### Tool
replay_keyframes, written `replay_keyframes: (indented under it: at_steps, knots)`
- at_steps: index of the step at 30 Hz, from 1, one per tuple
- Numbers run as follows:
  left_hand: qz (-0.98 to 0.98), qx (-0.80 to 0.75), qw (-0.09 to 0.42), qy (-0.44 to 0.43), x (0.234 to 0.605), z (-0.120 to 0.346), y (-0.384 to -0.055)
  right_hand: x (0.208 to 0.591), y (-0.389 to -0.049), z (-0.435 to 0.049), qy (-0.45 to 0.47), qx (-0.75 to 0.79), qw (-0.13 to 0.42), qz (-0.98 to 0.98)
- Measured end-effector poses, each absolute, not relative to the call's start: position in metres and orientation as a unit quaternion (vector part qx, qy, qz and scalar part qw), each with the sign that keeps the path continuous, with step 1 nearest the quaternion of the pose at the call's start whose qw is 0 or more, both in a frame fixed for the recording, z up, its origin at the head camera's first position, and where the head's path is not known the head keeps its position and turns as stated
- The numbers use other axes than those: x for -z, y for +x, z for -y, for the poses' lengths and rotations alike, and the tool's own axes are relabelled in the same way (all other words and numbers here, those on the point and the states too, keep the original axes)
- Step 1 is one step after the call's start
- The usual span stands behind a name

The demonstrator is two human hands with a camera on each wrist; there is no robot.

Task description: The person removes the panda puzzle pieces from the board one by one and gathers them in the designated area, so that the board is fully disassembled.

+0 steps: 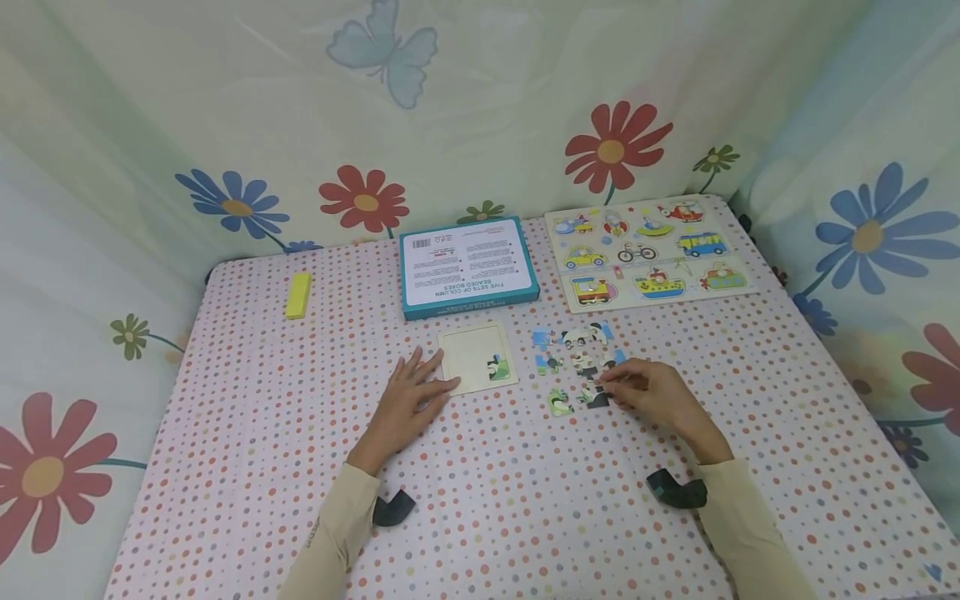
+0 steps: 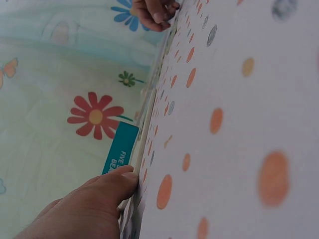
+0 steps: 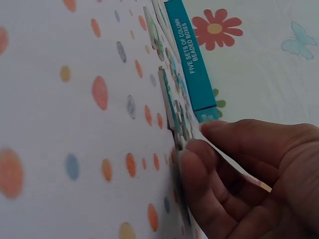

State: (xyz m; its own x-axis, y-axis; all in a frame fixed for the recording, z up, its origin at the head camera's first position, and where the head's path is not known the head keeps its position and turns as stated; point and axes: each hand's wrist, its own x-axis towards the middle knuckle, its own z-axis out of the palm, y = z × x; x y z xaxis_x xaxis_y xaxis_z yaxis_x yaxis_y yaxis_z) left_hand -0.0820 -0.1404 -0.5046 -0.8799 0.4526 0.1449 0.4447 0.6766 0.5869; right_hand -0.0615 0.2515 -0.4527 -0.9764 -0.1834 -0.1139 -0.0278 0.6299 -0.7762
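In the head view my left hand lies on the table with its fingers spread, thumb and fingertips at the left edge of a square wooden puzzle tray. One panda puzzle piece sits in the tray's lower right corner. To the right lie several loose panda puzzle pieces, roughly laid out as a picture. Over their right side is my right hand, thumb and fingers curled, fingertips right at a dark and white puzzle piece. I cannot tell whether a piece is between them.
Behind the tray lies a blue and white box. A wooden peg board with vehicle pictures lies at the back right, and a yellow block at the back left. Flowered curtains stand round the dotted tablecloth.
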Motion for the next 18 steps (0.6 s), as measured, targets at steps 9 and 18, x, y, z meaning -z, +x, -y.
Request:
replay_keyframes:
  at_steps: [9, 18]
  knots:
    - [-0.916, -0.320, 0.013, 0.242, 0.505, 0.141, -0.081, 0.441, -0.093, -0.205, -0.123, 0.460, 0.044, -0.878]
    - [-0.915, -0.319, 0.005, 0.247, 0.503, 0.141, -0.082, 0.451, -0.124, -0.137, -0.199, 0.444, 0.097, -0.868]
